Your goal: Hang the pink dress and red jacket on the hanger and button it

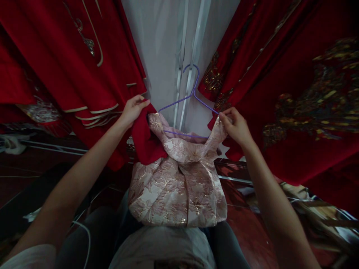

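A pink floral brocade dress [179,179] hangs in front of me on a purple wire hanger [188,98]. My left hand [132,110] is closed around the dress's left shoulder, together with a fold of red cloth [146,142] that drapes over that side. My right hand [234,125] pinches the dress's right shoulder strap where it sits on the end of the hanger. The hanger's hook points up against the white wall behind.
Red embroidered garments [70,63] hang close on the left and more red garments [294,93] with gold embroidery on the right. A white wall [165,41] shows in the gap between them. Below is a dark reddish floor [246,228] with metal rails and cables.
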Motion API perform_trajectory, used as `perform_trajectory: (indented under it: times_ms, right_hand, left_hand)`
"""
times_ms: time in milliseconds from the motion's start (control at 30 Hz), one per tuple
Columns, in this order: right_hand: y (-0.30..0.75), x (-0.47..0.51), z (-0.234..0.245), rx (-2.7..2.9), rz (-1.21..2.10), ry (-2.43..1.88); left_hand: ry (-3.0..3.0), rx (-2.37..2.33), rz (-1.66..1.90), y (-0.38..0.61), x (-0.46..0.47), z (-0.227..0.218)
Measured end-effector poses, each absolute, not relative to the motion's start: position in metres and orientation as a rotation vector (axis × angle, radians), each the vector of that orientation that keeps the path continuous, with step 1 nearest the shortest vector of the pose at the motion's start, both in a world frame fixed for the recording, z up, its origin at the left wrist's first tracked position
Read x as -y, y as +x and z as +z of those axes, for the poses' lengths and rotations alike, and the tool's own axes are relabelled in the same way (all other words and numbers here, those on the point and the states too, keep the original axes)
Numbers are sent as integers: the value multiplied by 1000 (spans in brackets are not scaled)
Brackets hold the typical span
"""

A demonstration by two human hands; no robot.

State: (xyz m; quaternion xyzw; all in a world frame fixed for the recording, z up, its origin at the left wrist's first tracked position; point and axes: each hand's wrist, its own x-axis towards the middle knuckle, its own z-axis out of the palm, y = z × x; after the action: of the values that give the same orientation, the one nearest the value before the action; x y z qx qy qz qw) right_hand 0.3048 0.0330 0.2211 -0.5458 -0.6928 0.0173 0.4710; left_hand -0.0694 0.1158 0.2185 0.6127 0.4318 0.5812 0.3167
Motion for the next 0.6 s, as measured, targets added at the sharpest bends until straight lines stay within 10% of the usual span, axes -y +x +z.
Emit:
perform_trajectory:
  times_ms: [600]
  right_hand:
    - [299,-80,252,2133,1178,-1439]
  left_hand:
    - [2164,-1022,1232,-38,-86,236]
